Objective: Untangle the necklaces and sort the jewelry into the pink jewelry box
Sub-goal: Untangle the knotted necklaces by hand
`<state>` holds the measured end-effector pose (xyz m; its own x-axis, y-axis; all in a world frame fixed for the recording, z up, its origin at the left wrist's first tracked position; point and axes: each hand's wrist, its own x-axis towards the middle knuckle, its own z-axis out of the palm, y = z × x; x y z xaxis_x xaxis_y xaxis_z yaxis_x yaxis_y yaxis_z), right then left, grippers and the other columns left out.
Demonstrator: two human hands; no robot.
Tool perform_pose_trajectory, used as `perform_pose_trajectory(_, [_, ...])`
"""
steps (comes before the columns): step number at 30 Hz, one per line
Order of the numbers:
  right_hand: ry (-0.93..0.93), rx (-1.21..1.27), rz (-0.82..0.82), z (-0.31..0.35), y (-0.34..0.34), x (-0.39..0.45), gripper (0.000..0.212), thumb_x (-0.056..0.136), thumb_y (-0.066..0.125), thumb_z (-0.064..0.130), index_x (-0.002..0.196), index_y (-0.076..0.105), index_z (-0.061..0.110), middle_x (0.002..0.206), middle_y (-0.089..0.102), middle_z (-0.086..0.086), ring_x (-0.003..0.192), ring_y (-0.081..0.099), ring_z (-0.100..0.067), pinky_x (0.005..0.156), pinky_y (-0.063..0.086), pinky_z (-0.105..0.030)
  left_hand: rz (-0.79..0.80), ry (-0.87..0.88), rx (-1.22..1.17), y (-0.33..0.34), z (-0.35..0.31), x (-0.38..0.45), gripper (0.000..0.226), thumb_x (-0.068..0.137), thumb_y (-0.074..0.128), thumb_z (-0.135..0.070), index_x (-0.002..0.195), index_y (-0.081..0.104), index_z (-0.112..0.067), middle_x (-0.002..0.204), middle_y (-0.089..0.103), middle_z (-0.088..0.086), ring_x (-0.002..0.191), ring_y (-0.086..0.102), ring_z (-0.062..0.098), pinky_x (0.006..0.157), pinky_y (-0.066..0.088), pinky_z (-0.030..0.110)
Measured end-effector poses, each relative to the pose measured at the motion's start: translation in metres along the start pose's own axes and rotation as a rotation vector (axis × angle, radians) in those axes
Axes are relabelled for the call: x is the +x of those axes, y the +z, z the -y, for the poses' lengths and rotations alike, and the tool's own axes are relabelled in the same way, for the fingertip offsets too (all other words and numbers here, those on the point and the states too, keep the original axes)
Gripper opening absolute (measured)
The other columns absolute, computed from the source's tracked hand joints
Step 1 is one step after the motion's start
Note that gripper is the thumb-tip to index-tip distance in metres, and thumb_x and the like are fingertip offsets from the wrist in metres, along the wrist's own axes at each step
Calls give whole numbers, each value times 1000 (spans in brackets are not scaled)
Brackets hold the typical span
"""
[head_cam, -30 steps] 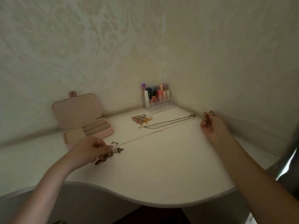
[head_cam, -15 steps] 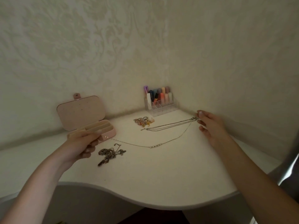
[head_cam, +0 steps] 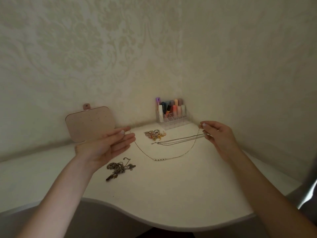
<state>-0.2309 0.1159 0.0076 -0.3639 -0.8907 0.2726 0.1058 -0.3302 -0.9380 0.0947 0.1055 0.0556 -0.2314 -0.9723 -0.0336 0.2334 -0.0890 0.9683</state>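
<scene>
A thin chain with small pearl beads (head_cam: 160,159) hangs in a curve between my two hands, its beaded middle low over the white table (head_cam: 171,194). My left hand (head_cam: 106,146), palm up with fingers stretched, pinches one end between thumb and forefinger. My right hand (head_cam: 217,134) pinches the other end near the wall corner. The pink jewelry box (head_cam: 90,123) stands open at the back left; its lid is upright and my left hand hides its base. A dark tangle of necklaces (head_cam: 120,167) lies below my left hand. Two silver chains (head_cam: 178,140) lie straightened on the table.
A small heap of rings and gold pieces (head_cam: 155,134) lies behind the chains. A clear organizer with coloured tubes (head_cam: 171,112) fills the wall corner. Patterned walls close the table at back and right. The curved table edge (head_cam: 154,227) runs close to me.
My left hand left the dark tangle, rose and moved right in front of the box. Both hands lifted, and the beaded chain went from lying straight to hanging in a curve.
</scene>
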Motion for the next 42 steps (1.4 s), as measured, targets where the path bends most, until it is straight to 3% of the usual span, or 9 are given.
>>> perform_pose_trajectory(10, [-107,-27,209,35,45,-14,15,86,63,-3,87,70,10,77,71,2,69,64,-4,64,52,-17,100,-284,-290,54,12,5,27,91,52,-7,116,62,-4,100,72,14,80,73,21,67,60,35])
perform_pose_trajectory(16, [-351,-353,421,42,74,-40,18,82,70,5,98,71,15,81,68,1,74,61,-7,70,54,-24,59,-335,-338,67,18,6,25,95,47,-5,112,58,9,94,72,17,70,72,27,67,56,42])
perform_pose_trajectory(23, [-480,-643,558,27,81,-47,28,82,69,4,107,72,16,82,61,17,76,57,-3,73,49,-20,26,-367,-409,72,22,2,23,96,46,-6,92,61,11,81,71,22,63,71,31,60,56,45])
perform_pose_trajectory(26, [-561,-726,588,23,81,-48,34,83,67,0,112,71,15,86,60,11,76,55,3,74,45,-13,19,-374,-408,75,22,0,23,97,45,-7,90,62,6,74,72,17,77,71,26,80,54,45])
perform_pose_trajectory(29, [-707,-764,613,19,79,-49,32,84,65,-1,112,71,14,94,63,9,83,55,10,77,42,-6,-17,-407,-436,77,24,-2,17,96,44,-5,97,60,0,69,72,11,81,70,18,106,34,43])
perform_pose_trajectory(32, [-838,-808,554,10,77,-50,28,83,66,1,106,73,14,93,68,-2,86,57,-4,77,46,-15,-10,-434,-474,75,27,-2,19,96,41,-3,96,60,3,69,72,11,58,70,19,107,31,42])
perform_pose_trajectory(34, [-892,-786,494,4,77,-52,22,80,67,3,100,75,10,91,70,-4,85,58,-8,76,46,-17,-9,-433,-449,76,28,-2,20,97,41,-3,98,60,3,70,73,10,64,70,19,98,38,40])
perform_pose_trajectory(39, [-651,-580,403,-1,76,-56,15,81,70,2,91,76,12,87,73,2,81,65,-9,76,53,-21,-20,-418,-400,80,29,-1,21,97,40,-4,101,60,3,73,73,8,93,64,16,89,44,35])
perform_pose_trajectory(42, [-449,-425,351,5,79,-58,21,82,70,3,84,75,24,81,72,14,78,66,-5,75,54,-21,-27,-392,-324,82,30,0,19,96,44,-4,91,61,-1,72,73,8,91,64,21,92,43,34])
